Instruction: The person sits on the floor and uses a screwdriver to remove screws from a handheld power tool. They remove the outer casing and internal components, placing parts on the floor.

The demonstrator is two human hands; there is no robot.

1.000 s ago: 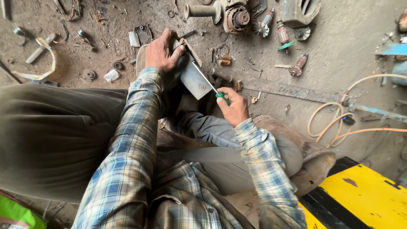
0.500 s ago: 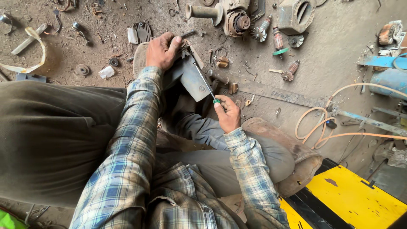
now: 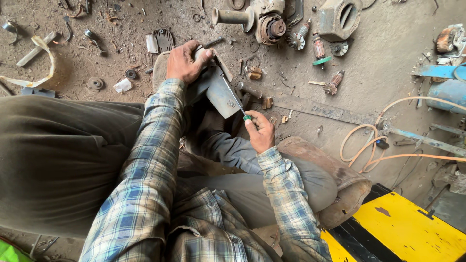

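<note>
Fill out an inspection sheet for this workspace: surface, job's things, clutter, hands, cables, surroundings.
Surface: dirt floor, dusty and stained.
Job's things: grey metal housing held steady between the person's legs; screwdriver with green handle, its shaft laid across the housing.
Clutter: motor part with shaft, grey casting, small armatures, washers and scraps, flat metal bar.
Hands: left hand grips the top of the housing; right hand holds the screwdriver handle.
Cables: orange hose coiled on the floor to the right.
Surroundings: yellow panel at lower right, blue metal parts at the right edge.
</note>
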